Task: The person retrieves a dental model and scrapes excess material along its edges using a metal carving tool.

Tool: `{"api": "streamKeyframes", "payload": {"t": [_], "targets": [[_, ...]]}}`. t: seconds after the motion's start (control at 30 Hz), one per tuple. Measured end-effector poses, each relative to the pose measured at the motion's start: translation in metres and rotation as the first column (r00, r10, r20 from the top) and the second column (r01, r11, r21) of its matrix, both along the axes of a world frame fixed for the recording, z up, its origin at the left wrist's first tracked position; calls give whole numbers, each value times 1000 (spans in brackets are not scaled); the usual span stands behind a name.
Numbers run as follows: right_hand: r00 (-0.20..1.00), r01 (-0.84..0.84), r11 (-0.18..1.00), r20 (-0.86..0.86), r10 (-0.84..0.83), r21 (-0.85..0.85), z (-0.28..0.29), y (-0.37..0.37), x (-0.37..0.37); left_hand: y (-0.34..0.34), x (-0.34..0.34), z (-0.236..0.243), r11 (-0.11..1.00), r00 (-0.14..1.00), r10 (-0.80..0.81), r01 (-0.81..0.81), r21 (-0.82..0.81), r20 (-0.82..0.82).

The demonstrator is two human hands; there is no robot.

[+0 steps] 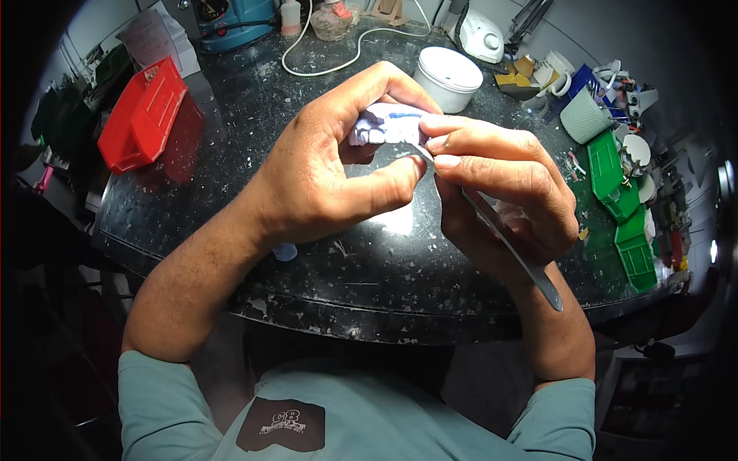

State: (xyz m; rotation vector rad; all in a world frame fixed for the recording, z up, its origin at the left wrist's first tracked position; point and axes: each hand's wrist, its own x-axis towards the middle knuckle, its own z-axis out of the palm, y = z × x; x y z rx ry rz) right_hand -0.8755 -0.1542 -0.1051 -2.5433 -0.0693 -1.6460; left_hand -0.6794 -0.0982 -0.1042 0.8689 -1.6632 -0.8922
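Above the black worktop point(354, 276), my left hand point(315, 165) is closed around a pale dental cast point(390, 124) with blue marks along its upper part. Its fingers curl behind the cast, and the thumb is held below it. My right hand point(511, 177) pinches a slim metal dental spatula point(530, 265) like a pen. One end of the spatula meets the lower edge of the cast, while its wide flat end points down toward me. Two right fingertips lie close against the cast's right side. My left fingers hide the back of the cast.
Behind my hands stands a white lidded tub point(448, 81). Red bins point(146, 115) sit at the left, green bins point(636, 246) at the right edge among clutter. A white cable point(357, 55) crosses the back. A small bluish piece point(285, 251) lies under my left wrist.
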Motion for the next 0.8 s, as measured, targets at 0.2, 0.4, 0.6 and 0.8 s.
{"api": "streamKeyframes", "payload": {"t": [0.2, 0.4, 0.6, 0.8], "targets": [[998, -14, 1000, 64, 15, -18, 0, 6, 5, -2, 6, 0, 995, 999, -10, 13, -99, 33], [999, -13, 999, 48, 16, -47, 2, 6, 3, -3, 7, 0, 976, 994, 26, -3, -219, 103], [999, -18, 999, 41, 20, -48, 0, 5, 3, -2, 8, 0, 979, 992, 19, 7, -204, 121], [999, -28, 999, 45, 29, -38, 1, 6, 4, -4, 10, -3, 963, 990, 19, 19, -269, 138]]}}
